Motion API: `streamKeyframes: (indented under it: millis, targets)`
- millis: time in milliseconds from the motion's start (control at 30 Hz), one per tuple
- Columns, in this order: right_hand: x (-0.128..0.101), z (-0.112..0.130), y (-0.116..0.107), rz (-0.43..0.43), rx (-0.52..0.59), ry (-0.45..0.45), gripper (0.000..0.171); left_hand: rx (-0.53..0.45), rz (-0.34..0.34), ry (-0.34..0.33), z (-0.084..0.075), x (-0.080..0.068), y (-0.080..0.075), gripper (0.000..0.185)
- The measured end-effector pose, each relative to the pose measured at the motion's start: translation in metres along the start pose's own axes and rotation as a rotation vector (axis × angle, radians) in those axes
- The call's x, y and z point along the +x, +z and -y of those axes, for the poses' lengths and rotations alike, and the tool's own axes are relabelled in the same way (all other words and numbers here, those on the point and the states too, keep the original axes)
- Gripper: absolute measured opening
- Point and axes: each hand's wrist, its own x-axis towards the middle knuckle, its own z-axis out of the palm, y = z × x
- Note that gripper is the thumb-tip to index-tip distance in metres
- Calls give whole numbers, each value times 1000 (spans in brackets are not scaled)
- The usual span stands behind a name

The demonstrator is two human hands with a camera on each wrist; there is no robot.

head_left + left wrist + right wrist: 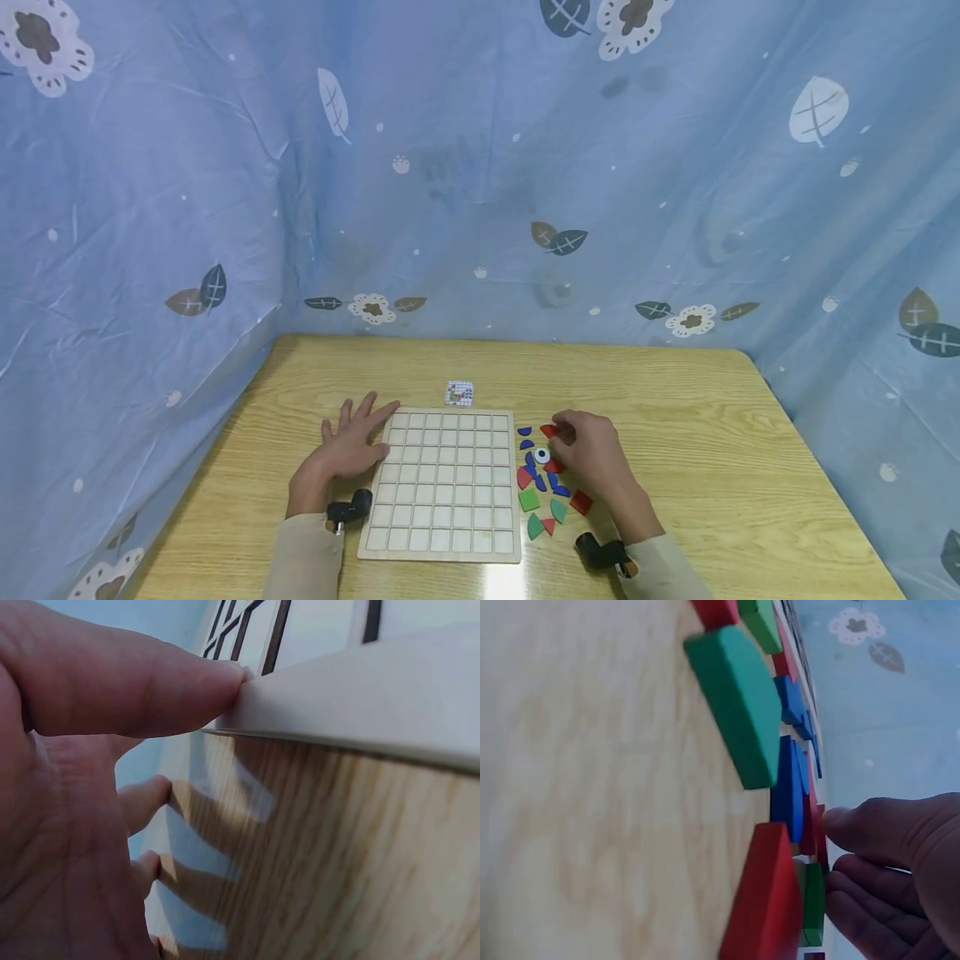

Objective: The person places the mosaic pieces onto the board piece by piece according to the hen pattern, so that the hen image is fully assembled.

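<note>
The left hand point(347, 450) lies flat with fingers spread, thumb touching the left edge of the grid board point(442, 483). Right of the board, the right hand point(588, 454) curls over the loose coloured pieces point(547, 487), fingertips on a red piece point(550, 431); whether it pinches it I cannot tell. A careless sweep could scatter pieces across the wooden table point(750, 467). Blue leaf-print cloth point(480, 167) hangs behind the board.

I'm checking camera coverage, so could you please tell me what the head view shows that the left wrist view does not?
Only the head view shows the whole grid board, the coloured pieces beside it, the right hand on a red piece, and a small card. Only the left wrist view shows the thumb pressing the board's edge. Both show the left hand touching the board on the wooden table.
</note>
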Motion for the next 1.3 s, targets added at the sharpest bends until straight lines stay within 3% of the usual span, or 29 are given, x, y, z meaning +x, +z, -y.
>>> streamKeyframes:
  millis: [700, 800, 1067, 1300]
  targets:
    - [4, -5, 2, 32, 66, -52, 36, -39, 40, 35, 10, -4, 0, 79]
    - [5, 2, -3, 20, 89, -109, 38, -35, 40, 34, 10, -3, 0, 80]
    - [16, 37, -6, -1, 151, -361, 41, -26, 23, 31, 8, -3, -2, 80]
    - [30, 71, 11, 53, 190, -408, 37, -14, 17, 43, 10, -3, -3, 80]
